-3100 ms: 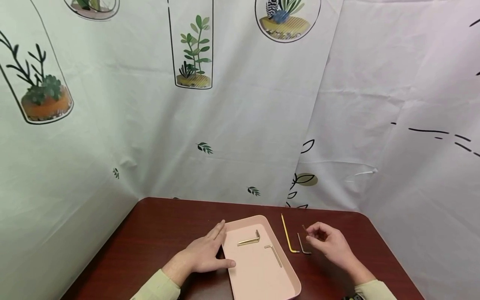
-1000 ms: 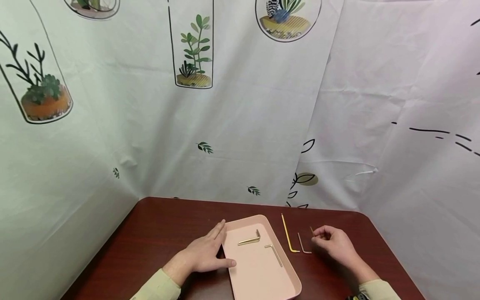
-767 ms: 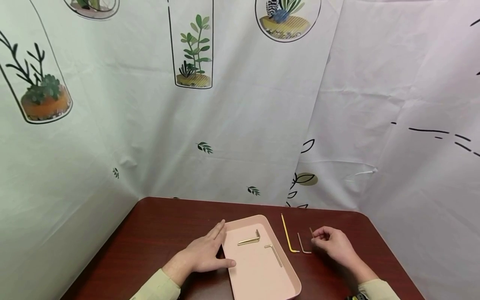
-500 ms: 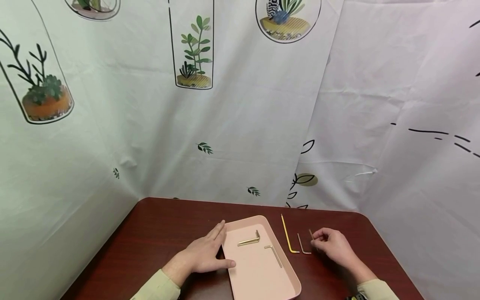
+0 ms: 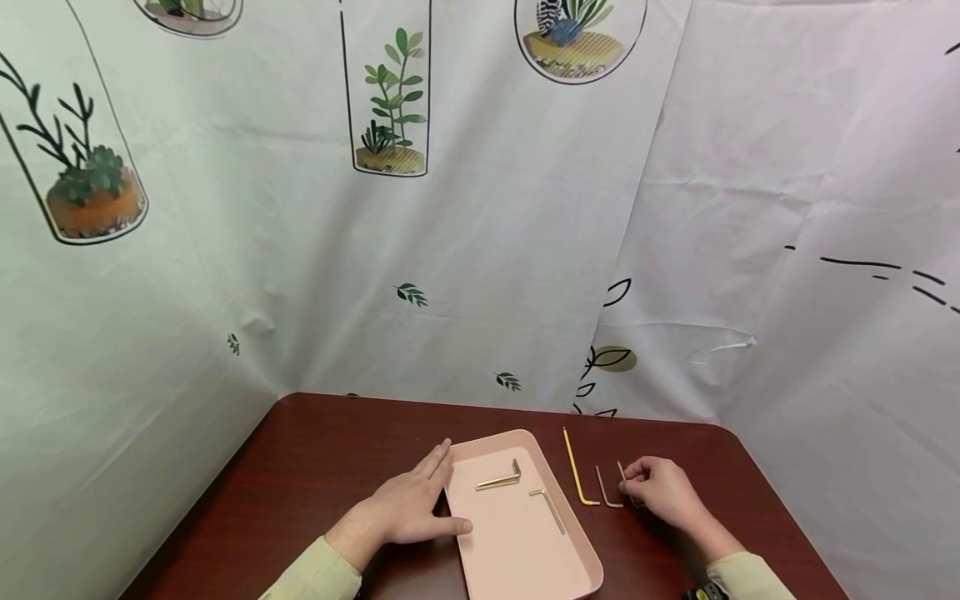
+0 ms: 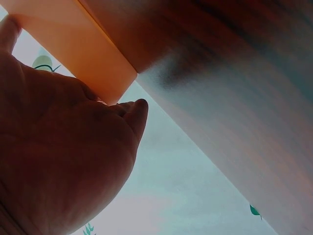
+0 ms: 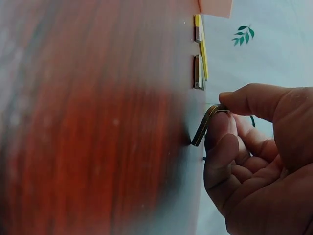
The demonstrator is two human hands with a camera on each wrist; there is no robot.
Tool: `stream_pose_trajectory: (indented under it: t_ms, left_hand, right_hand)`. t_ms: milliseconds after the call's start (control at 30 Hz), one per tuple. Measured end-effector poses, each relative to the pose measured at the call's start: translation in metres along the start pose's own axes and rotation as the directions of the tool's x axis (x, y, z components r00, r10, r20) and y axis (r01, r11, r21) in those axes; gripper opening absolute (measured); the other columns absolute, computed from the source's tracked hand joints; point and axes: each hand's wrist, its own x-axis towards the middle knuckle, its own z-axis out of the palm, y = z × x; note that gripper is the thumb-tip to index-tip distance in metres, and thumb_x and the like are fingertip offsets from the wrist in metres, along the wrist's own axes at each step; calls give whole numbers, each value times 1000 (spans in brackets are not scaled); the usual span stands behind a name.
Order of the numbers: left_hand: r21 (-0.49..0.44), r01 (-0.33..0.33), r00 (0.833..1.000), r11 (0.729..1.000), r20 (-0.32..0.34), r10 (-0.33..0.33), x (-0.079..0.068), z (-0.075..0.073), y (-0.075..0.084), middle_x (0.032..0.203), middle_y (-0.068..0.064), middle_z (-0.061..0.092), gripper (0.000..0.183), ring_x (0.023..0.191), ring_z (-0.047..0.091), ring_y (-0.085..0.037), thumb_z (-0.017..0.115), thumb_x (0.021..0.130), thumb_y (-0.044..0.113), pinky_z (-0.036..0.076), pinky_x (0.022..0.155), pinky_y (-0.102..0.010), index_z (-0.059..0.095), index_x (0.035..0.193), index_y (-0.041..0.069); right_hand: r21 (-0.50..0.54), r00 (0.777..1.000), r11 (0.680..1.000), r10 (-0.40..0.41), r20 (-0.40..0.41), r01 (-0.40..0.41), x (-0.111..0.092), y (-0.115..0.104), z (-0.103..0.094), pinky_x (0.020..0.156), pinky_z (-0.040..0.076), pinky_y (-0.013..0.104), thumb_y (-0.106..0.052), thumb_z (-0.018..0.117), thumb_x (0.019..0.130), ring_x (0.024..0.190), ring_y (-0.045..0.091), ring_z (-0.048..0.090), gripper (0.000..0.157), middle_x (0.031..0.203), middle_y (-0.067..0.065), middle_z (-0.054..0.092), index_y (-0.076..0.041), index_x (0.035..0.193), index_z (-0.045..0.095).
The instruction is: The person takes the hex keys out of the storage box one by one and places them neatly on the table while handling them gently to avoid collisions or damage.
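With thumb and forefinger, my right hand (image 5: 666,492) pinches a small L-shaped hex key (image 7: 202,128). In the right wrist view the short bent end points at the table, close to its surface; whether it touches I cannot tell. Left of that hand lie a small hex key (image 5: 602,487) and a longer yellow one (image 5: 573,468), roughly side by side. My left hand (image 5: 405,506) rests along the left side of a pink tray (image 5: 517,567), fingers straight and thumb over the rim. Inside the tray are brass-coloured hex keys, some at the back (image 5: 497,483) and one at the right (image 5: 551,512).
The dark red-brown table (image 5: 337,450) has rounded far corners. White cloth (image 5: 487,250) with printed plants hangs behind and along both sides. A watch (image 5: 707,592) shows at the right sleeve.
My right hand has moved right with its hex key, from above the small hex key to beside it, and has lowered slightly. The left hand and the tray stay still.
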Motion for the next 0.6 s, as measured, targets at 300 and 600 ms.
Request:
stream_pose_trajectory:
  t_ms: [300, 600]
  left_hand:
    - [-3, -1, 1000, 1000, 3, 1, 0, -1, 0, 171, -13, 8, 116, 155, 21, -25, 48, 87, 84, 48, 102, -46, 17, 163, 2]
    - [4, 0, 1000, 1000, -1, 0, 0, -1, 1, 171, -13, 8, 117, 155, 21, -26, 47, 86, 85, 48, 102, -47, 17, 163, 3]
  right_hand:
    - [-28, 1000, 999, 15, -2, -16, 3, -3, 2, 54, 44, 30, -11, 81, 79, 57, 15, 56, 12, 66, -2, 63, -9, 81, 69]
    - [-39, 999, 998, 43, 12, -42, 4, -5, 4, 52, 45, 32, -11, 81, 78, 55, 16, 56, 14, 60, 0, 61, -9, 76, 68]
